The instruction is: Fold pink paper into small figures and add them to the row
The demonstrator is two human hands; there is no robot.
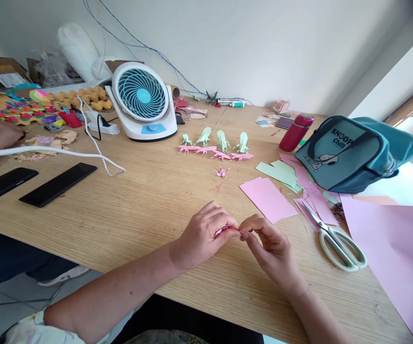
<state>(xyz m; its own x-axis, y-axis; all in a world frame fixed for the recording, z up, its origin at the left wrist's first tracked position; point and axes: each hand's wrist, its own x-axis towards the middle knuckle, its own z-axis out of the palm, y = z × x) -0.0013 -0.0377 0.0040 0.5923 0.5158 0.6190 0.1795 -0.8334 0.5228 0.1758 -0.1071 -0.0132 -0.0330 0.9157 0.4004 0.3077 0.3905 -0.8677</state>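
Note:
Between the thumb and fingers of my left hand (206, 235) is a small piece of folded pink paper (224, 230), mostly hidden by the fingers. My right hand (269, 246) pinches at the paper's right end, its fingertips meeting those of the left. Beyond my hands stand several green folded paper insects (222, 141) in a row. Several pink folded paper insects (221, 155) line up in front of them. One smaller pink folded figure (222, 172) sits nearer to me. Pink paper rectangles (268, 198) lie to the right of it.
Scissors (338, 246) lie open at right, beside a large pink sheet (388, 248). Green paper pieces (278, 173), a red flask (297, 132) and a teal bag (349, 153) stand behind. A fan (143, 100), a white cable (99, 155) and another person's hand (2, 138) are left.

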